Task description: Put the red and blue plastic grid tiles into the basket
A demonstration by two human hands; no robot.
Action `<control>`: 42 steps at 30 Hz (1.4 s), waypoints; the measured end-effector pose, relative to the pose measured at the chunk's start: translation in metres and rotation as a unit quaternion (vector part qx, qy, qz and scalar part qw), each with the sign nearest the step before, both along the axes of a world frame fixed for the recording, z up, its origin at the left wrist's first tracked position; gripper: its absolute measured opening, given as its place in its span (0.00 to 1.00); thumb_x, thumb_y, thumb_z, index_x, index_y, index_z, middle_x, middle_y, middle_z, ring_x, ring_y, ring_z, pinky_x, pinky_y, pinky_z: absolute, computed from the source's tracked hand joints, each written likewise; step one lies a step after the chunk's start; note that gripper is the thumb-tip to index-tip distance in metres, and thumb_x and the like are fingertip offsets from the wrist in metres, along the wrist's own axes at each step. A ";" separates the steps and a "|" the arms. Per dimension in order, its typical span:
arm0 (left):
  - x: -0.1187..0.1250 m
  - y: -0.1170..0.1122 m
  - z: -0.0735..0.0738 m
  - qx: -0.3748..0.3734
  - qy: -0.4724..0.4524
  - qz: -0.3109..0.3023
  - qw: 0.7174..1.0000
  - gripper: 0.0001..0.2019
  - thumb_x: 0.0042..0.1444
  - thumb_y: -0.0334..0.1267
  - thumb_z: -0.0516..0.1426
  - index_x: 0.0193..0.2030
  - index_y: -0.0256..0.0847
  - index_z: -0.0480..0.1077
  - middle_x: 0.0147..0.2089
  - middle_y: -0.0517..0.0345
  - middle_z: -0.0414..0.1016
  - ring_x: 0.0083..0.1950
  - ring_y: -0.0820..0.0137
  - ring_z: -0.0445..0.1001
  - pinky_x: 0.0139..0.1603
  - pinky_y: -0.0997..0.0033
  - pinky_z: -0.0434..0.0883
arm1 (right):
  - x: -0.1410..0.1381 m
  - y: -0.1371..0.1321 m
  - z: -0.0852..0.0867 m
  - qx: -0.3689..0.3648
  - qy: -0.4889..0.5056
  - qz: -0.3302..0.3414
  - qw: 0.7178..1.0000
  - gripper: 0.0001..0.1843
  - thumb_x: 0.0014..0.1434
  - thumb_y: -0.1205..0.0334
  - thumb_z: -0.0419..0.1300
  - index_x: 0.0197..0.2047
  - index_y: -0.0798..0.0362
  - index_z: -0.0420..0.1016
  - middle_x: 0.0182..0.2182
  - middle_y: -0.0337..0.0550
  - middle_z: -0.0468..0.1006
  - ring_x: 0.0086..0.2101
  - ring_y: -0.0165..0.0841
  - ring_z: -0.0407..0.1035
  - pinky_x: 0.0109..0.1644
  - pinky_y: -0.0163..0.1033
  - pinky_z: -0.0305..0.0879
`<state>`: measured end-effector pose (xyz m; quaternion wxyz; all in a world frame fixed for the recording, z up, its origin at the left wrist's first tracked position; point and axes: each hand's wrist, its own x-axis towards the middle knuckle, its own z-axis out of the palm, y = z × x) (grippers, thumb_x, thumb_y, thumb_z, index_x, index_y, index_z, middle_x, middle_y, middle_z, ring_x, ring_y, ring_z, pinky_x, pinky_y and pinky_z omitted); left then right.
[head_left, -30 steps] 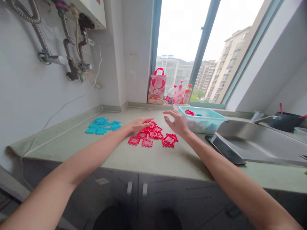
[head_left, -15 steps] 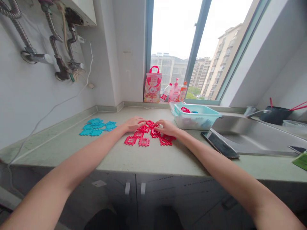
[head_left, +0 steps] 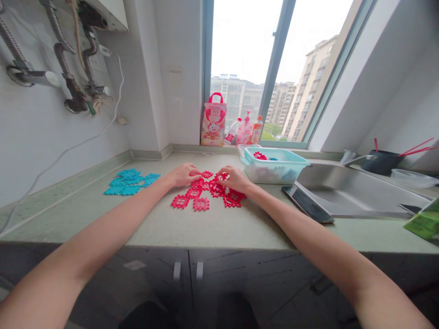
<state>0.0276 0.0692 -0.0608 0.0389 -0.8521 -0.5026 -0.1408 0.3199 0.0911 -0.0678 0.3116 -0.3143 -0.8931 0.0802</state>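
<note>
Red interlocking plastic lattice tiles (head_left: 202, 192) are touched by both hands mid-counter.
Fingers of the left hand (head_left: 181, 176) and right hand (head_left: 235, 179) are curled on the tiles, grip unclear; turquoise plastic tiles (head_left: 128, 182) are laid toward the left end of the pale green countertop (head_left: 85, 214), a teal plastic tub (head_left: 274, 167) at its back edge.

Red lattice tiles (head_left: 197, 193), square-grid cutouts; turquoise lattice tiles (head_left: 128, 183) left of them; pale teal tub (head_left: 274, 156) right of them.
</note>
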 end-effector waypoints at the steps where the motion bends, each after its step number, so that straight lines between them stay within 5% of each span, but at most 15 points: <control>1: 0.000 0.000 0.000 -0.005 -0.004 -0.007 1.000 0.26 0.69 0.56 0.49 0.56 0.46 0.82 0.59 0.50 0.79 0.61 0.58 0.75 0.67 0.62 0.67 | 0.000 0.001 0.000 0.011 0.014 0.015 1.000 0.09 0.59 0.67 0.68 0.44 0.51 0.83 0.46 0.46 0.82 0.45 0.36 0.77 0.55 0.40 0.70; 4: -0.002 0.001 -0.001 -0.027 -0.018 -0.024 0.999 0.27 0.71 0.56 0.46 0.59 0.45 0.81 0.63 0.51 0.77 0.65 0.58 0.72 0.70 0.63 0.64 | 0.003 -0.001 0.008 0.059 0.054 0.054 0.995 0.14 0.60 0.73 0.62 0.46 0.49 0.83 0.48 0.45 0.81 0.46 0.35 0.77 0.55 0.40 0.71; 8: -0.007 0.002 -0.002 -0.040 -0.049 -0.009 0.998 0.28 0.72 0.54 0.45 0.63 0.43 0.77 0.67 0.52 0.75 0.68 0.60 0.71 0.71 0.65 0.63 | 0.023 -0.008 0.039 0.189 0.102 0.057 0.975 0.16 0.67 0.71 0.55 0.48 0.47 0.82 0.50 0.45 0.80 0.50 0.36 0.75 0.57 0.42 0.72; 14: -0.017 0.007 -0.006 -0.046 -0.012 -0.005 0.999 0.23 0.65 0.39 0.50 0.62 0.44 0.77 0.65 0.54 0.77 0.66 0.63 0.73 0.71 0.68 0.64 | 0.076 -0.004 0.080 0.293 0.148 -0.173 0.929 0.17 0.68 0.68 0.53 0.50 0.48 0.82 0.51 0.49 0.80 0.52 0.42 0.75 0.59 0.47 0.70; 18: -0.018 0.005 -0.005 -0.026 -0.001 0.011 1.000 0.24 0.59 0.36 0.54 0.60 0.44 0.79 0.61 0.55 0.80 0.60 0.64 0.77 0.66 0.70 0.68 | 0.098 0.013 0.076 0.236 0.086 -0.303 0.919 0.18 0.64 0.67 0.54 0.49 0.50 0.84 0.48 0.51 0.81 0.45 0.45 0.77 0.49 0.48 0.71; 22: -0.016 -0.003 0.001 -0.019 0.007 0.036 0.999 0.21 0.58 0.38 0.55 0.55 0.43 0.82 0.58 0.51 0.81 0.56 0.61 0.78 0.60 0.69 0.72 | 0.102 0.019 0.070 0.180 0.030 -0.352 0.918 0.16 0.64 0.61 0.57 0.48 0.49 0.86 0.46 0.52 0.84 0.41 0.46 0.77 0.47 0.49 0.70; 28: -0.015 -0.004 0.002 -0.037 -0.008 0.072 0.997 0.20 0.58 0.42 0.56 0.53 0.45 0.82 0.49 0.53 0.85 0.46 0.60 0.81 0.49 0.67 0.73 | 0.096 0.013 0.072 0.201 0.017 -0.363 0.910 0.18 0.65 0.57 0.57 0.51 0.49 0.85 0.50 0.54 0.84 0.41 0.48 0.78 0.47 0.50 0.71; 35: -0.016 -0.001 -0.001 -0.030 -0.006 0.069 0.997 0.20 0.57 0.43 0.56 0.53 0.47 0.82 0.49 0.54 0.84 0.46 0.62 0.80 0.48 0.69 0.73 | 0.096 0.021 0.065 0.131 -0.018 -0.386 0.913 0.16 0.65 0.55 0.58 0.47 0.47 0.87 0.36 0.54 0.85 0.39 0.49 0.78 0.47 0.51 0.71; 39: -0.016 0.000 -0.002 -0.024 0.007 0.071 0.997 0.18 0.57 0.44 0.56 0.50 0.46 0.82 0.48 0.53 0.84 0.45 0.62 0.80 0.46 0.69 0.73 | 0.095 0.020 0.064 0.131 -0.020 -0.386 0.913 0.20 0.68 0.51 0.56 0.47 0.50 0.87 0.37 0.57 0.85 0.41 0.51 0.78 0.47 0.53 0.71; 42: -0.017 0.001 -0.002 -0.021 0.000 0.095 0.995 0.18 0.56 0.47 0.58 0.49 0.44 0.81 0.48 0.52 0.84 0.45 0.61 0.80 0.45 0.68 0.73 | 0.092 0.019 0.065 0.193 -0.005 -0.324 0.926 0.18 0.67 0.53 0.57 0.49 0.51 0.86 0.45 0.55 0.85 0.50 0.52 0.75 0.54 0.56 0.71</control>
